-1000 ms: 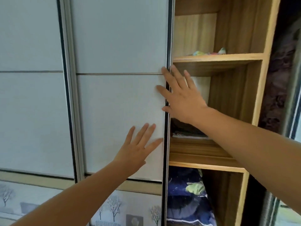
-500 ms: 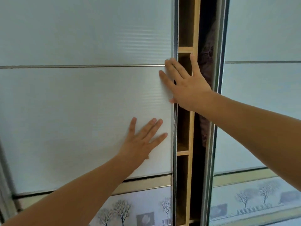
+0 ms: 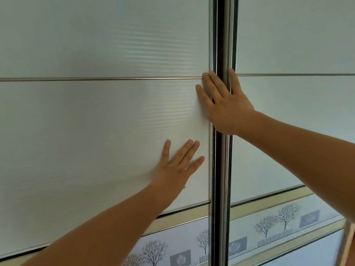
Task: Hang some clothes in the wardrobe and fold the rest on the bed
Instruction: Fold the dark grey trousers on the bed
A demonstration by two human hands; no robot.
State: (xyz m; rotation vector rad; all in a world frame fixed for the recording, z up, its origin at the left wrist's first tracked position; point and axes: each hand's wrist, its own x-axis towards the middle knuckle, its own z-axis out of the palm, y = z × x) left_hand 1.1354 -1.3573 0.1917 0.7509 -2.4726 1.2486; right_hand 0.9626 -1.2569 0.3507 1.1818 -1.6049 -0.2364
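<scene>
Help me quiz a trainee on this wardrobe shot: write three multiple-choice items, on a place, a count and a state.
1. Where does the left hand rest? A) left door's white panel B) tree-print band C) a shelf
2. How many hands touch the doors? A) none B) one C) two
3. The doors are: A) wide open B) shut C) taken off
Answers: 1 A, its palm lies flat on the panel; 2 C, the right hand also presses where the door frames meet; 3 B, no shelves show between them.
</scene>
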